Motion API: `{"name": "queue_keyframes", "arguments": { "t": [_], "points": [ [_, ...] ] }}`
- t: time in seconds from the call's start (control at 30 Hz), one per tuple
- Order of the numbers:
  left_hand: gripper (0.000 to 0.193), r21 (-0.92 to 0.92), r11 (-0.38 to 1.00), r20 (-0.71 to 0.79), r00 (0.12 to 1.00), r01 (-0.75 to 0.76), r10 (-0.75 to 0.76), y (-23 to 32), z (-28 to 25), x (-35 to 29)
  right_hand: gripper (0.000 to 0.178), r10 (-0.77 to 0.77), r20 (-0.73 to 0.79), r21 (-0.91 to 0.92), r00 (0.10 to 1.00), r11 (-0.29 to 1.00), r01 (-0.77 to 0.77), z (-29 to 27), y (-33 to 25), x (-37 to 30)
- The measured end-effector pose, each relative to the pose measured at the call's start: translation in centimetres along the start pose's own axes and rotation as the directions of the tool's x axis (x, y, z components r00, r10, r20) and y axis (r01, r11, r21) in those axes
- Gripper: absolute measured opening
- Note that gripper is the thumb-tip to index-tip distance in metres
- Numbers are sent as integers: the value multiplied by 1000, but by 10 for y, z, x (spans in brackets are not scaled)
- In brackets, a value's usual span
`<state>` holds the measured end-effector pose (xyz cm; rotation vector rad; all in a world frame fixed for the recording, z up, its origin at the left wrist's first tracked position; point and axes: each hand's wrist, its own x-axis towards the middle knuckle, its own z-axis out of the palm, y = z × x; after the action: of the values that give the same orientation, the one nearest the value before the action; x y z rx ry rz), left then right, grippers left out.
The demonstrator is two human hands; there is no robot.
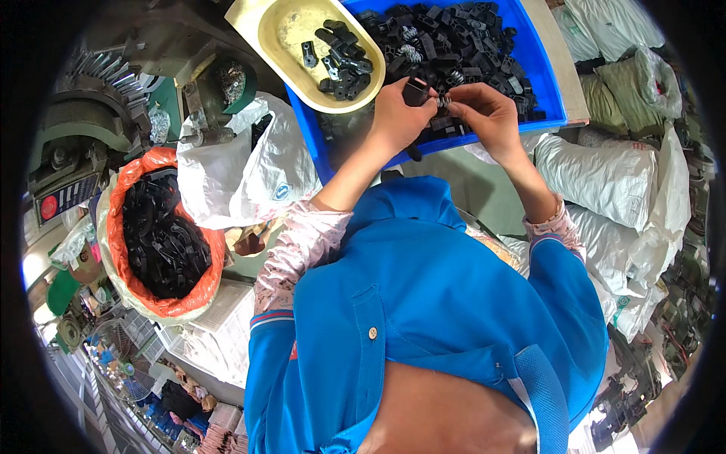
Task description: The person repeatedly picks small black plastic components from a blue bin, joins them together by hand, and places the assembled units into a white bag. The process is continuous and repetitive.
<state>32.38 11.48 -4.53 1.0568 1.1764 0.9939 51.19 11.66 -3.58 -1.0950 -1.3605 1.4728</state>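
Observation:
My left hand (pixel 397 117) grips a small black plastic part (pixel 415 90) over the front edge of a blue tray (pixel 548 91). My right hand (pixel 484 113) pinches a small metal spring (pixel 444 101) right against that part. The blue tray holds a heap of several black plastic parts (pixel 454 38) mixed with metal springs. A yellow oval dish (pixel 281 30) lies on the tray's left end with several black parts (pixel 342 57) in it.
An orange-lined sack (pixel 119 227) full of black parts stands at the left, beside a white plastic bag (pixel 242 166). A metal machine (pixel 106 91) sits at the upper left. White and green filled sacks (pixel 605 174) are piled at the right.

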Motion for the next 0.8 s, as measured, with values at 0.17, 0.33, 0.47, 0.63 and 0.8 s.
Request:
{"name": "queue_keyframes", "arguments": {
  "t": [0.17, 0.33, 0.47, 0.63, 0.8],
  "points": [
    [11, 107, 993, -1, 999, -39, 39, 5, 3, 1, 19, 221, 34, 149, 975, 963, -223, -11, -4, 4],
    [10, -80, 990, -52, 991, 116, -121, 7, 6, 2, 24, -149, 12, -384, 989, 912, 142, -5, -4, -2],
    [12, -274, 914, -14, 949, 300, -316, 14, -2, 9, 21, -52, -140, -337, 989, 942, 2, -30, 22, 1],
    [28, -357, 910, 43, 977, 210, -209, 6, 4, 10, 19, 48, -148, -74, 988, 995, -60, -34, 11, 5],
    [42, -337, 937, 82, 994, 90, -66, 17, -8, -9, 18, 44, -69, 5, 997, 999, -43, -15, -18, 6]
  ]
}}
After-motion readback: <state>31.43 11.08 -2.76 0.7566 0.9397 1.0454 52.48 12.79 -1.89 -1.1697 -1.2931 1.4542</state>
